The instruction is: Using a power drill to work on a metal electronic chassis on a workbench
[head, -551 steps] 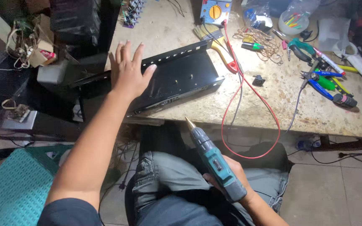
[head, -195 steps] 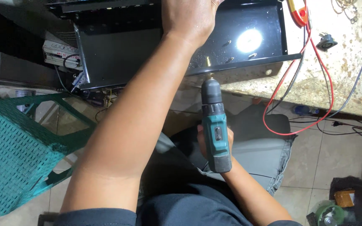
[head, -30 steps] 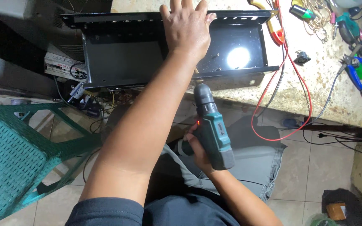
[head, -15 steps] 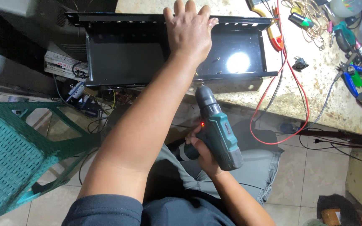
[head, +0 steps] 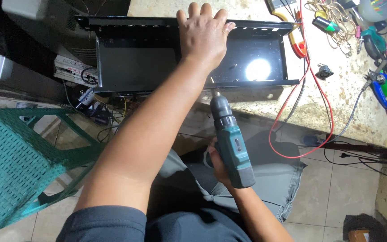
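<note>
A black sheet-metal chassis (head: 135, 62) lies open side up, half on the stone worktop and half overhanging its front edge. My left hand (head: 204, 33) presses flat on it, fingers spread over the far rim. My right hand (head: 216, 159) grips a teal and grey cordless drill (head: 230, 141), held below the worktop with its chuck pointing up at the chassis's near wall. The drill's tip meets that wall just below my left wrist; the bit itself is too small to make out.
A red wire (head: 323, 101) loops off the stone worktop (head: 337, 103). Pliers (head: 384, 85), a yellow tool (head: 292, 38) and small parts lie at the right. A teal plastic stool (head: 14, 166) stands at the left; electronics and cables sit under the chassis.
The drill has risen toward the chassis's near wall, and its tip now reaches it. My left hand stays pressed on the chassis.
</note>
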